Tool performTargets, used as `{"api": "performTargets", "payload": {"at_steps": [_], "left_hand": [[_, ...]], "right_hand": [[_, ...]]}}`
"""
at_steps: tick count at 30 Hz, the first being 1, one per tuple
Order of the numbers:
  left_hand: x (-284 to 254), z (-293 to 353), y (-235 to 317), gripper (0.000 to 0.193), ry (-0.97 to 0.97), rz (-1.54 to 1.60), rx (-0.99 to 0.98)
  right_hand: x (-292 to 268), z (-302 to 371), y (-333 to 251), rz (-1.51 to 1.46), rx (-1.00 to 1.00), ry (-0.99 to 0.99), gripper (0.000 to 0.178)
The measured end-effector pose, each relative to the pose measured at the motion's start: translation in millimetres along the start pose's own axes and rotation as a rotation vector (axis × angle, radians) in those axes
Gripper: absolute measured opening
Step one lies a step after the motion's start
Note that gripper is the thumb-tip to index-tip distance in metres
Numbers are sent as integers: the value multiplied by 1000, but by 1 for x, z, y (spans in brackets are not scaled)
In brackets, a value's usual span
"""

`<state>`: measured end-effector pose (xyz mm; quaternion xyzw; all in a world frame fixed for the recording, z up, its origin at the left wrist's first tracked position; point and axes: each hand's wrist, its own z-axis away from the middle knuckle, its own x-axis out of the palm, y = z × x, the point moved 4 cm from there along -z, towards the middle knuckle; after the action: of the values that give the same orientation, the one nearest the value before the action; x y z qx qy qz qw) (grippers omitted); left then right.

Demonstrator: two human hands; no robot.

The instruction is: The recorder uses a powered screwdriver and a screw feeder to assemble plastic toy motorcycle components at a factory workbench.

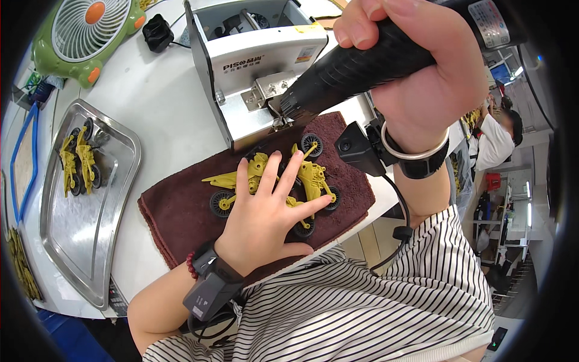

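Note:
My right hand (431, 72) is wrapped round a black electric screwdriver (356, 69). Its tip points down at the small metal outlet on the front of a white automatic screw feeder (241, 84); whether they touch I cannot tell. Fingers spread, my left hand (262, 220) lies over two yellow toy motorcycles with black wheels, partly hiding both. The left motorcycle (224, 180) shows its pointed tail and a wheel; the right motorcycle (313, 180) lies under and beyond my fingertips. Both rest on a folded dark brown towel (175, 208).
A metal tray (75, 241) at the left holds more yellow toy motorcycles (78, 158). Behind it stand a green fan (72, 57) and a black knob-like object (158, 33). Yellow parts (23, 265) lie at the far left edge. A co-worker (497, 139) is at the right, some way off.

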<state>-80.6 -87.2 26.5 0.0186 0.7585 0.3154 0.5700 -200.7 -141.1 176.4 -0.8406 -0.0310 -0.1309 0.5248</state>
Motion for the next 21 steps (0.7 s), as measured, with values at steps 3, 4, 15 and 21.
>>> {"api": "performTargets", "payload": {"at_steps": [3,4,15,21], "left_hand": [[1,1,-2,74,11,-16,9],[1,2,-2,73,19,-47,13],[2,-5,-3,79,10,-62,-48],[1,-7,-3,77,-22,-79,-67]], "right_hand": [[-17,8,-3,63,-27,-158,18],[-21,12,-3,51,4,-260,21],[-68,41,11,53,-94,-12,20],[-74,40,27,-18,-60,-11,23]]}}
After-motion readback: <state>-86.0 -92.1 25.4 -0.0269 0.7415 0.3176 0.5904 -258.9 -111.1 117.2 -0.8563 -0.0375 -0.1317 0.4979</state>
